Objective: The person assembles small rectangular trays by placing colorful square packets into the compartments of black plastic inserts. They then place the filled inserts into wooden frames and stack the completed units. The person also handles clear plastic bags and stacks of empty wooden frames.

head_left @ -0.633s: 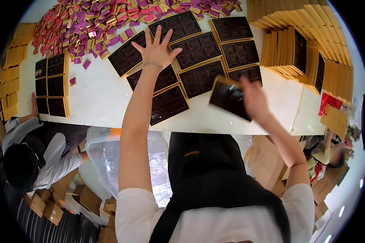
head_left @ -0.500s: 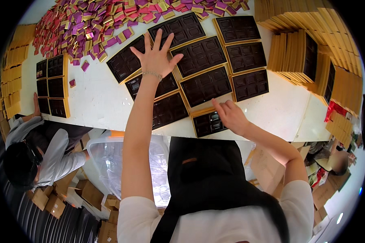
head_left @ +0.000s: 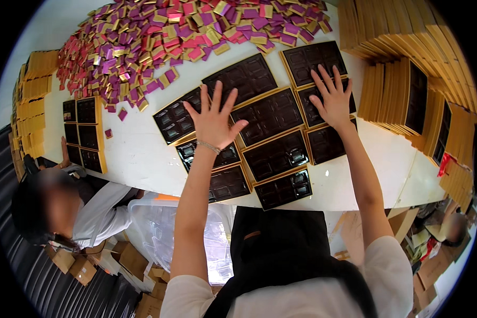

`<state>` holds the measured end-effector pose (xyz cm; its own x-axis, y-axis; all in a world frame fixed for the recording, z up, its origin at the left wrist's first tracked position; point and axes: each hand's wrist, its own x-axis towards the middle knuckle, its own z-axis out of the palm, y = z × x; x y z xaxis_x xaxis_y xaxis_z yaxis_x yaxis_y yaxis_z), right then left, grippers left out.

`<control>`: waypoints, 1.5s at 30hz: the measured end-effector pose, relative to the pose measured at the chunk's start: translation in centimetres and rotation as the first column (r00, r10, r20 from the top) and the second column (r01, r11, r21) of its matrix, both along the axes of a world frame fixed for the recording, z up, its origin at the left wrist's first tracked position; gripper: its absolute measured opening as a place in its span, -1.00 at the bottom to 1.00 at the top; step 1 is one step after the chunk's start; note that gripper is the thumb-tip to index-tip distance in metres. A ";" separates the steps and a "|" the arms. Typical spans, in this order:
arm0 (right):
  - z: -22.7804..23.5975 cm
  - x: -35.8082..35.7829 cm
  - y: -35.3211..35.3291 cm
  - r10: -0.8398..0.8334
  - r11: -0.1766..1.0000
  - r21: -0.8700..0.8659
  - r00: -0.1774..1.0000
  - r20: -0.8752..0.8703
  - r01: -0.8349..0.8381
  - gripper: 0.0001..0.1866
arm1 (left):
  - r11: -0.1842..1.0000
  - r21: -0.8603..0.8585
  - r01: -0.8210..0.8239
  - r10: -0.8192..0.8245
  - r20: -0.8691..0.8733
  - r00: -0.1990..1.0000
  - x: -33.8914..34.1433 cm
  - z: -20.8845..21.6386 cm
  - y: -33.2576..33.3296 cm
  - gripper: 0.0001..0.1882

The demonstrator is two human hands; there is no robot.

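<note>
Several gold-edged boxes lined with dark brown moulded trays lie close together on the white table [head_left: 138, 159] before me. My left hand [head_left: 213, 123] is spread, palm down, over the left part of the group, between the far-left box [head_left: 169, 121] and the centre box [head_left: 267, 116]. Over the right column rests my right hand [head_left: 331, 100], its fingers apart on the middle box, the tips reaching toward the far-right box [head_left: 314, 61]. The nearest box [head_left: 283, 190] lies at the table's front edge. Neither hand holds anything. The trays' compartments show no pieces in them.
A large heap of small purple, pink and gold wrapped pieces [head_left: 159, 42] covers the far side. Box stacks [head_left: 387, 95] stand at the right, others [head_left: 34, 111] at far left. Another person [head_left: 100, 212] sits left, near a smaller box group [head_left: 87, 132]. A clear plastic bin [head_left: 156, 228] stands below.
My right hand has left the nearest box and moved up onto the right column, its fingers opening. That box now sits against the centre column. The whole view has shifted slightly.
</note>
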<state>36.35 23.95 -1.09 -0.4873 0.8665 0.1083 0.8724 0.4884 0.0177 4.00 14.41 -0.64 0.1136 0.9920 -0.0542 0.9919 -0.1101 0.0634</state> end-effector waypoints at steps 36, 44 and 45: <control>1.5 -26.5 5.7 -0.432 0.305 -0.475 0.324 -0.841 -0.826 -0.63 | 0.880 -0.172 -0.443 0.361 0.847 0.389 -13.4 3.1 3.3 -0.67; -0.8 -27.0 0.2 0.475 0.668 -0.084 0.511 -0.716 -0.739 -0.54 | 0.949 0.115 -0.293 0.206 0.478 0.854 -15.9 2.0 -4.3 -0.62; -0.7 -27.0 -0.1 0.484 0.669 -0.077 0.512 -0.710 -0.740 -0.56 | 0.934 0.252 -0.254 0.156 0.350 0.923 -15.5 1.5 -4.6 -0.63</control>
